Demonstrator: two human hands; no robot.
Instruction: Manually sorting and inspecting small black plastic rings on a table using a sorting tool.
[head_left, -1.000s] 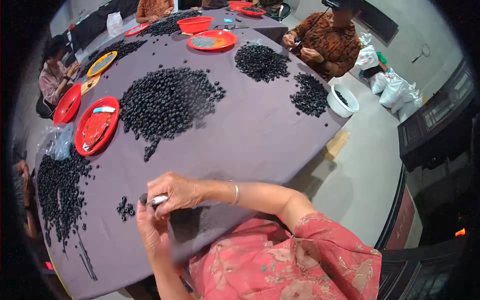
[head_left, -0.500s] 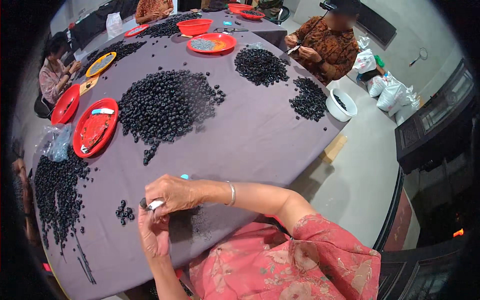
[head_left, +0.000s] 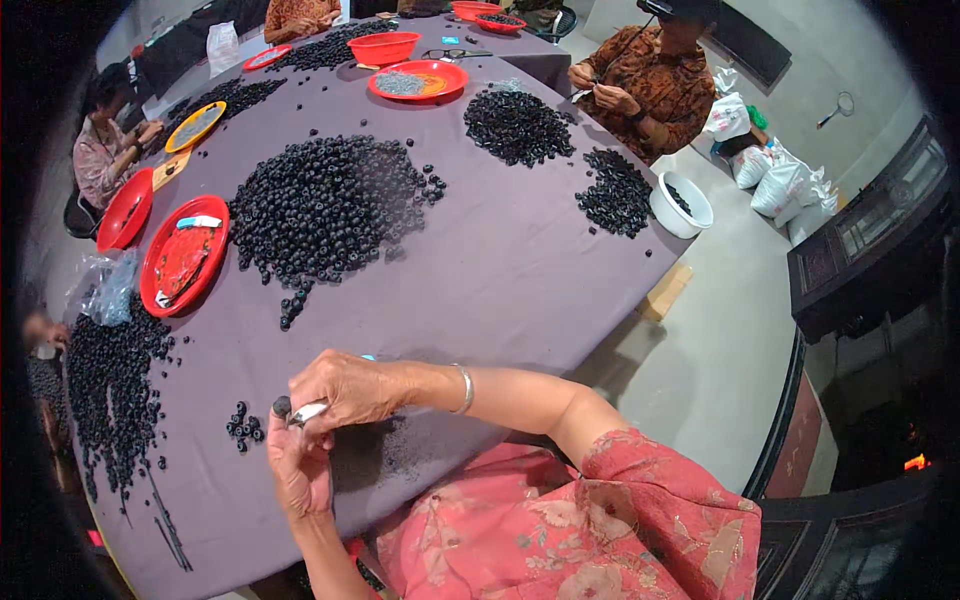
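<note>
My right hand (head_left: 345, 388), wearing a silver bangle, is closed on a small white-handled tool (head_left: 308, 412), perhaps a trimming knife. Its tip points toward my left hand (head_left: 302, 470), whose fingers are pinched close below it. A small dark round cap or piece (head_left: 281, 407) covers the left thumb's end; whether it is worn or held I cannot tell. Anything between the left fingers is hidden. Beside the left hand lies a little group of black ring-shaped parts (head_left: 243, 428). Fine dark crumbs (head_left: 405, 450) are scattered on the cloth under my right wrist.
A large heap of black parts (head_left: 325, 205) covers mid-table, with more heaps left (head_left: 115, 395) and right (head_left: 518, 125). Red trays (head_left: 185, 255), a plastic bag (head_left: 112, 290) and thin black strips (head_left: 168, 520) lie left. A white tub (head_left: 682, 205) stands at the right edge. Co-workers sit around.
The left hand has shifted slightly left, and the dark cap or piece at its thumb has moved a little away from the right fingers. The right hand keeps the white-handled tool.
</note>
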